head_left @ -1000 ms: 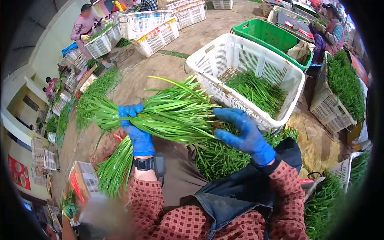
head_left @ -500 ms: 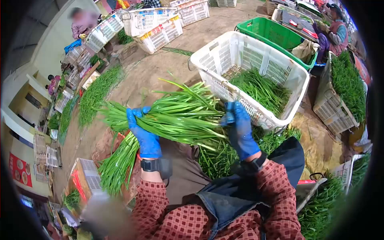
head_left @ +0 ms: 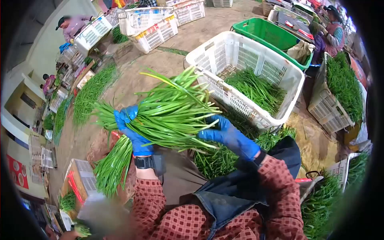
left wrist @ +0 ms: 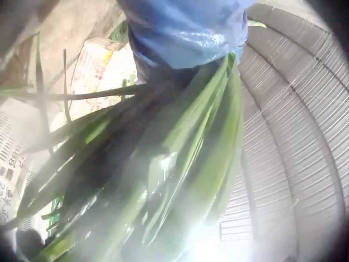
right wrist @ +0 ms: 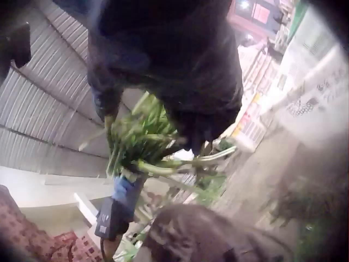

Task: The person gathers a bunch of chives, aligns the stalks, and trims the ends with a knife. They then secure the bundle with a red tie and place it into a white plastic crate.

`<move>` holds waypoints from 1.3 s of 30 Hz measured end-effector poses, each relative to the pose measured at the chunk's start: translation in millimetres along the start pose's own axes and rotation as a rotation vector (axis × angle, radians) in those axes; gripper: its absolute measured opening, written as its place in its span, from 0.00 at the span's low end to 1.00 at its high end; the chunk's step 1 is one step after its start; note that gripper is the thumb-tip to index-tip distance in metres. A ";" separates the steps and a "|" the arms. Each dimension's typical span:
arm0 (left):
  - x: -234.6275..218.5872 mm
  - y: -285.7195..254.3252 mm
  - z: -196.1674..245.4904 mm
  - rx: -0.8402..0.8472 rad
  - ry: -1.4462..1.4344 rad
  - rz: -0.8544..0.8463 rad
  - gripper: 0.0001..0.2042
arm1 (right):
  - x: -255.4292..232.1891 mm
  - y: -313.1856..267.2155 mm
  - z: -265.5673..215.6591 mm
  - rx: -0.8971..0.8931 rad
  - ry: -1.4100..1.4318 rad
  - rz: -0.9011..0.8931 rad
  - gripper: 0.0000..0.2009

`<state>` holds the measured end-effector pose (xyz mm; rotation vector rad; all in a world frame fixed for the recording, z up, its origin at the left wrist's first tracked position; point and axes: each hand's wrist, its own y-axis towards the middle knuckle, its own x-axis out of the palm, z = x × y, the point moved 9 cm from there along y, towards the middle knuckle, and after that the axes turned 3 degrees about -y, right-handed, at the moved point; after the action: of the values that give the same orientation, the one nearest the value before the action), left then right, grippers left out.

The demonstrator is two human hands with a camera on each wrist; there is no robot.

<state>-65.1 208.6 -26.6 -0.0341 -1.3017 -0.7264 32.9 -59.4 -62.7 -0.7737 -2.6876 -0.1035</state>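
Note:
Both hands wear blue gloves. My left hand [head_left: 135, 132] grips a large bunch of garlic chives [head_left: 172, 110] near its leafy end, above my lap. The pale stem ends fan out to the right. In the left wrist view the flat leaves [left wrist: 191, 147] spread from under the glove [left wrist: 185, 33]. At the stem ends is my right hand [head_left: 236, 138], its fingers reaching left along the lower stems. The right wrist view shows its dark thumb and fingers on either side of the stem ends [right wrist: 144, 136], with a gap between them.
A white crate [head_left: 200, 74] with some chives inside stands ahead, beside a green crate [head_left: 256, 30]. More chives [head_left: 216, 162] lie by my lap, and another bunch [head_left: 114, 166] lies at left. A filled crate [head_left: 330, 112] stands at right. Other people work farther back.
The right hand came in to the stem ends with its fingers bent, then moved lower and stretched them out again. The left hand keeps its grip; the bunch fans wider.

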 end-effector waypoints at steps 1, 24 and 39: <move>8.4 -0.6 -5.2 -0.053 -0.010 -0.110 0.22 | 0.7 12.2 -2.8 -0.050 0.002 0.004 0.18; 35.2 -13.3 -5.1 -0.110 0.020 -0.275 0.20 | 3.0 -4.5 -89.7 -0.803 -1.197 0.398 0.25; 20.0 -19.6 18.2 -0.087 0.037 -0.248 0.21 | -140.7 21.3 37.0 -0.023 -1.179 0.721 0.15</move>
<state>-89.0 191.5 -10.7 0.0714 -1.2505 -0.9913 144.5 -106.2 -146.2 -2.3010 -3.0800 0.7018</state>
